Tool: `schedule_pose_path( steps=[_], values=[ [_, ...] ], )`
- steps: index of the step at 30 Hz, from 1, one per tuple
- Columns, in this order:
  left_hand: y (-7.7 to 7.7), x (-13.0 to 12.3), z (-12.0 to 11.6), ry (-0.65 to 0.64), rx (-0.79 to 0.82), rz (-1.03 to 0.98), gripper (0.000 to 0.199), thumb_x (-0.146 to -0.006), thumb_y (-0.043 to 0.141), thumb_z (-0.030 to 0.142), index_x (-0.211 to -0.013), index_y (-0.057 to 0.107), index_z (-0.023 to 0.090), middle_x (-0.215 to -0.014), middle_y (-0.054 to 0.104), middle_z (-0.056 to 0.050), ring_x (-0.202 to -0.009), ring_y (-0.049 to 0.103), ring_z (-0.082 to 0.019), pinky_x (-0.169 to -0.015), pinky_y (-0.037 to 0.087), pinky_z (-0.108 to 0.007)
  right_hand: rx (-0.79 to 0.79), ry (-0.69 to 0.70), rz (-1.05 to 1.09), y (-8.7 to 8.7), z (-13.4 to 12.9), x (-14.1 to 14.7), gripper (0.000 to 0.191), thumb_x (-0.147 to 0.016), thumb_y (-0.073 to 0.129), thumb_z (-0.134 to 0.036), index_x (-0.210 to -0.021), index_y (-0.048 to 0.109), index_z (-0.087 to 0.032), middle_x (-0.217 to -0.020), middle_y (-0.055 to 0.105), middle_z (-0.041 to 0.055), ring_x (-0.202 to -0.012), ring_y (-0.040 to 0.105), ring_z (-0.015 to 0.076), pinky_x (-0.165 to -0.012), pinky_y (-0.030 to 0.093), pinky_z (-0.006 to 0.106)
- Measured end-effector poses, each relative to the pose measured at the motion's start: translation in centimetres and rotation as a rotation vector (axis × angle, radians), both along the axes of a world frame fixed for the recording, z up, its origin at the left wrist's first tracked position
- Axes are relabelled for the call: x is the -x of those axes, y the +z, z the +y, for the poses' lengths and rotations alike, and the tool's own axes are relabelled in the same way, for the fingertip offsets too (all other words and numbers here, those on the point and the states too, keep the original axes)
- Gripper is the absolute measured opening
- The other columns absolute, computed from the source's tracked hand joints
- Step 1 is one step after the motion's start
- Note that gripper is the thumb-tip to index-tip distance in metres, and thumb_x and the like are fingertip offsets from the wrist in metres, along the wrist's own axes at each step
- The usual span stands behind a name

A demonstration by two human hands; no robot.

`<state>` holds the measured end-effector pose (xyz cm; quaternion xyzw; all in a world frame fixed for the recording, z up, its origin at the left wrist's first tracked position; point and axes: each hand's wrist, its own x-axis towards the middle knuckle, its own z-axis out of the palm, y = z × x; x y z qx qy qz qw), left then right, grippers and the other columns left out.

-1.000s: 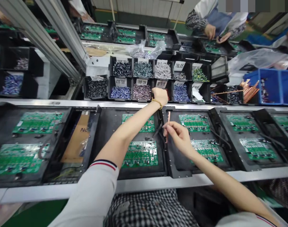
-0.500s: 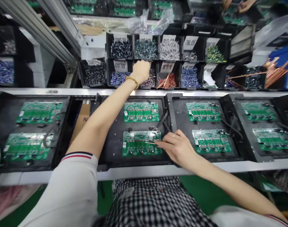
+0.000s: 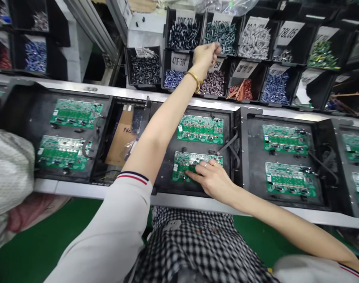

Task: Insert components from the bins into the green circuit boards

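My left hand (image 3: 206, 59), with a yellow bracelet at the wrist, is over the bins, its fingers curled together at the front edge of the bin of dark green capacitors (image 3: 223, 34). What it holds, if anything, is too small to make out. My right hand (image 3: 211, 176) rests over the lower green circuit board (image 3: 179, 171) in the middle tray. Its index finger touches the board's components and the other fingers are bent; anything between them is hidden. Above lies the upper circuit board (image 3: 200, 129).
Labelled bins of white (image 3: 254, 44), blue (image 3: 275, 88) and purple parts (image 3: 212, 83) line the back. Trays with boards stand left (image 3: 76, 114) and right (image 3: 285, 138). A cardboard box (image 3: 122, 137) lies left of my tray. Another person's sleeve (image 3: 11, 169) is at far left.
The view has shifted. My left hand has moved up from the lower bin row to the dark green capacitors. My right hand has moved left over the board; the thin strip at its fingertips no longer shows.
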<state>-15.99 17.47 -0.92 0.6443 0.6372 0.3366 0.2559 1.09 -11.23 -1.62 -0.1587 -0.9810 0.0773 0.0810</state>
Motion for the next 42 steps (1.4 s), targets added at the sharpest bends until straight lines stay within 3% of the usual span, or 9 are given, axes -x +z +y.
schedule_pose_path(
  steps=[6,10,14,18,21,23,28,35,42],
  values=[
    [2.8,2.4,-2.6,0.066,0.074,-0.362,0.038,-0.098,0.019,0.015,-0.091,0.056,0.014,-0.129,0.054,0.002,-0.102,0.049,-0.011,-0.056,0.040,-0.019,-0.064,-0.004,-0.036,-0.4,0.0,-0.3,0.027,-0.088,0.047,-0.012,-0.107,0.067,-0.017,-0.068,0.057,0.0024,-0.072,0.046,0.0164,-0.065,0.025,0.032],
    [4.2,2.6,-5.8,0.072,0.161,-0.670,0.034,-0.099,0.024,0.019,-0.102,0.058,0.014,-0.097,0.063,0.004,-0.078,0.050,-0.003,-0.050,0.031,-0.011,-0.129,0.036,-0.082,-0.3,-0.5,-0.2,0.026,-0.090,0.046,-0.013,-0.107,0.066,-0.013,-0.071,0.058,0.0034,-0.075,0.048,0.0172,-0.066,0.026,0.032],
    [4.2,1.2,-11.8,0.082,0.378,-1.097,0.030,-0.096,0.030,0.005,-0.086,0.058,0.005,-0.063,0.048,0.003,-0.045,0.033,0.002,-0.041,0.021,-0.010,-0.119,0.030,-0.158,0.0,-0.7,-0.4,0.030,-0.090,0.045,-0.013,-0.114,0.063,-0.016,-0.081,0.062,0.0051,-0.079,0.051,0.0174,-0.068,0.028,0.032],
    [3.2,0.3,-19.4,0.076,0.638,-1.309,0.026,-0.094,0.041,0.006,-0.073,0.057,0.005,-0.061,0.047,0.000,-0.041,0.027,0.001,-0.036,0.016,-0.011,0.028,-0.113,-0.087,1.3,1.2,-2.3,0.034,-0.087,0.045,-0.011,-0.116,0.061,-0.020,-0.102,0.064,0.0062,-0.090,0.053,0.0168,-0.070,0.029,0.031],
    [2.6,-0.1,-23.8,0.088,0.824,-1.341,0.025,-0.093,0.044,0.008,-0.075,0.061,0.005,-0.064,0.048,-0.001,-0.042,0.029,0.001,-0.036,0.017,-0.012,-0.056,-0.336,-0.066,2.4,4.1,-4.0,0.030,-0.089,0.046,-0.016,-0.114,0.062,-0.021,-0.113,0.062,0.0087,-0.104,0.051,0.0217,-0.074,0.026,0.035],
    [2.5,-0.5,-25.3,0.085,0.945,-1.327,0.026,-0.093,0.045,0.011,-0.075,0.063,0.005,-0.066,0.049,-0.002,-0.042,0.030,0.000,-0.036,0.018,-0.012,-0.074,-0.386,-0.134,2.5,6.2,-4.8,0.020,-0.088,0.052,-0.021,-0.101,0.067,-0.020,-0.118,0.059,0.0115,-0.112,0.046,0.0264,-0.077,0.024,0.038],
    [2.6,-1.8,-25.4,0.080,0.974,-1.350,0.034,-0.095,0.043,0.021,-0.071,0.062,0.006,-0.064,0.047,-0.002,-0.041,0.029,0.000,-0.035,0.016,-0.013,0.131,-0.355,-0.167,1.4,9.3,-4.6,0.011,-0.082,0.061,-0.026,-0.073,0.066,-0.021,-0.111,0.061,0.0060,-0.112,0.047,0.0254,-0.075,0.021,0.036],
    [1.8,-1.9,-25.1,0.090,0.807,-1.305,0.030,-0.088,0.058,0.034,-0.077,0.063,0.006,-0.062,0.048,0.000,-0.042,0.031,0.000,-0.037,0.015,-0.014,0.359,-0.495,0.161,3.0,9.1,-3.5,0.015,-0.088,0.051,-0.026,-0.089,0.066,-0.022,-0.099,0.070,0.0026,-0.097,0.060,0.0196,-0.078,0.026,0.035],
    [1.4,-3.0,-25.3,0.057,0.782,-1.245,0.039,-0.082,0.062,0.042,-0.065,0.055,0.008,-0.055,0.047,0.001,-0.039,0.028,0.000,-0.036,0.016,-0.014,0.384,-0.393,0.328,4.1,7.9,-1.5,0.012,-0.086,0.055,-0.025,-0.084,0.066,-0.021,-0.089,0.072,0.0000,-0.086,0.064,0.0157,-0.079,0.030,0.033]
  ],
)
